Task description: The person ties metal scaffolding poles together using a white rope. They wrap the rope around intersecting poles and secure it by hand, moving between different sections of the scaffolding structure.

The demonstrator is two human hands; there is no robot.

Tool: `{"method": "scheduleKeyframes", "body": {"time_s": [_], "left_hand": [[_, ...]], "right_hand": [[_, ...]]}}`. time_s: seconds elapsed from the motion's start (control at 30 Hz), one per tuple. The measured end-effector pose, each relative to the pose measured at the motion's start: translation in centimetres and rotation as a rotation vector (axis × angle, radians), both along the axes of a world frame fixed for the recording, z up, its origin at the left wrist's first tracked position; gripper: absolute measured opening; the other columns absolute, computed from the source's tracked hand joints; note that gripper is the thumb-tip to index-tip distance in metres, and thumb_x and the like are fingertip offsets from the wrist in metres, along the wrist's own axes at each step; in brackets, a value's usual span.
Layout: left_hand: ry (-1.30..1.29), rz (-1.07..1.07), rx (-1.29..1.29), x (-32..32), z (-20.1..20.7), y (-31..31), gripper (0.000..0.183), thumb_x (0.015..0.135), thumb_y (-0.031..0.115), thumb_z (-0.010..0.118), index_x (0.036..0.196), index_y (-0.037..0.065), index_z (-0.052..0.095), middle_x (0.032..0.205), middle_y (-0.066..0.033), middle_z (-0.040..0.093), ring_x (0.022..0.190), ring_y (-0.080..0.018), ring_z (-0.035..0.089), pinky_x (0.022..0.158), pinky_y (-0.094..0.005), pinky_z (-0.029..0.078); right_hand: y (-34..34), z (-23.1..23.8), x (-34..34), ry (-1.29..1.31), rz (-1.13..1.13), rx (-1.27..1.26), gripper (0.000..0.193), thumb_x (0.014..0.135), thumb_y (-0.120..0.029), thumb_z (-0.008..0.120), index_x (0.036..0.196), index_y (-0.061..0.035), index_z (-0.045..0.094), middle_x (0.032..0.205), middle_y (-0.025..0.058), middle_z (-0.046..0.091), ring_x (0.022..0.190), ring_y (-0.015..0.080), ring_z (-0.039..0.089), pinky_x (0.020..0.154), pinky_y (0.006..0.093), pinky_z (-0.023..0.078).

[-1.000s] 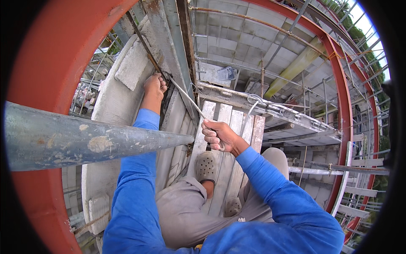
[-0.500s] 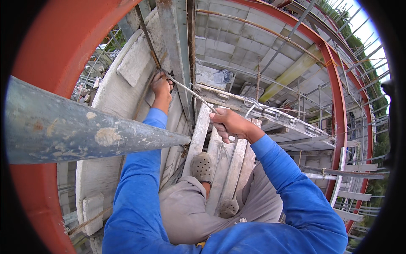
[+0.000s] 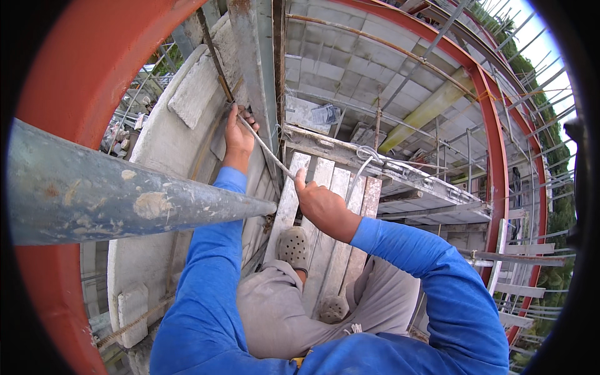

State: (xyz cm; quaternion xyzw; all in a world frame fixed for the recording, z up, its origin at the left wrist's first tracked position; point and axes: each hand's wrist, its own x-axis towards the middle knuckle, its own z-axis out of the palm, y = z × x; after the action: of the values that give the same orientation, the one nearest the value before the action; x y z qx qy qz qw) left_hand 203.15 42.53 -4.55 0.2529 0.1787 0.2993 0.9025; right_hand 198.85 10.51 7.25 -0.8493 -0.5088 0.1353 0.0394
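The right hand [image 3: 328, 209] is closed on the lower visible part of the rope [image 3: 270, 150], apparently to keep it taut; the left hand [image 3: 239, 139] curves around the upper part beside the dark rod [image 3: 214, 56], seemingly to steady it, though whether it clamps cannot be told. The rope slants between both hands. Beyond, a clear plastic bag [image 3: 326, 114] lies on a white board [image 3: 300, 113], its contents indistinct.
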Motion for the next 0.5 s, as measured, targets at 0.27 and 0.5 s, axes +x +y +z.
{"method": "scheduleKeyframes", "body": {"time_s": [0.27,0.5], "left_hand": [[0.105,0.015,-0.022,0.2,0.3,-0.3,0.025,0.095,0.03,0.072,0.115,0.016,0.065,0.081,0.0025,0.056,0.069,-0.0149,0.058,0.053,-0.0318,0.045],[0.075,-0.036,-0.051,0.6,1.9,-1.1,0.027,0.099,0.027,0.065,0.122,0.013,0.063,0.079,0.0026,0.051,0.064,-0.0124,0.051,0.048,-0.0279,0.04]], "right_hand": [[0.2,1.0,-2.1,0.121,0.071,0.097,0.067,0.108,-0.029,0.054,0.16,0.0074,0.031,0.084,0.0221,0.069,0.068,0.0361,0.073,0.058,0.0446,0.058],[0.7,-0.7,2.0,1.441,-0.206,0.362,0.034,0.107,-0.023,0.059,0.136,-0.0052,0.055,0.077,0.008,0.063,0.056,0.0157,0.063,0.042,0.0349,0.049]]}}
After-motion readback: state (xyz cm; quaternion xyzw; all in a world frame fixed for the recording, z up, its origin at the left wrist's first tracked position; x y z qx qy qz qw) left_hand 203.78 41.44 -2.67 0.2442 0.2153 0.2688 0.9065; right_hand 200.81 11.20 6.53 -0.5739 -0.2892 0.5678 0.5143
